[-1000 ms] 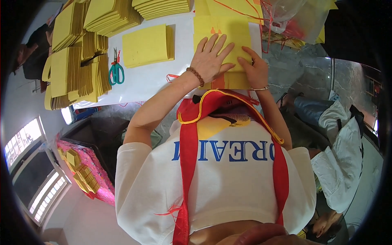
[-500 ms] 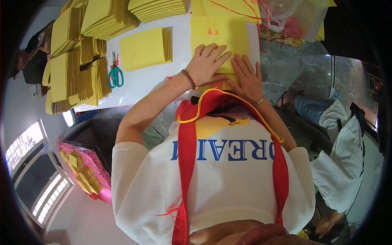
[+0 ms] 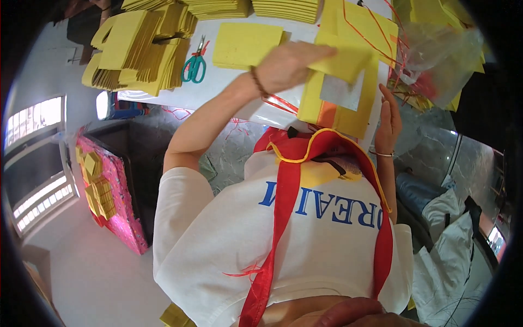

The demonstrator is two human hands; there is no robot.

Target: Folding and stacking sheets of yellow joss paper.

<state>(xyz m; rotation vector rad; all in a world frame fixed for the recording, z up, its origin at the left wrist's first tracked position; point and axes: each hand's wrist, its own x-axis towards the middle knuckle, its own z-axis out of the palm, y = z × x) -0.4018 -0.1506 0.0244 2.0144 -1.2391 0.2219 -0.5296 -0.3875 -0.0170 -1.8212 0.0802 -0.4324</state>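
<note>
Had a yellow paper stack (image 3: 348, 124) near the front edge of a white table (image 3: 223, 82), toward its right side, with a grey patch (image 3: 343, 97) and an orange patch (image 3: 327, 114) facing up. Held a yellow sheet (image 3: 346, 62) tilted above it, gripped at its left side by the left hand (image 3: 291, 64), too blurred for exact fingertip placement. Held the right hand (image 3: 389, 117) empty, fingers extended, just beside the stack's right edge; could not tell whether touching.

Called, by judgement, for an even, gentle hold on the sheet, a flat right palm steadying the stack, and squared edges without creases. Also seemed wise to avoid trapping the red string (image 3: 281, 102), just left of the stack.

Showed, farther left, a low yellow pile (image 3: 245, 44), teal-handled scissors (image 3: 194, 69) and folded yellow bundles (image 3: 128, 41); to the right, a clear plastic bag (image 3: 441, 62).
</note>
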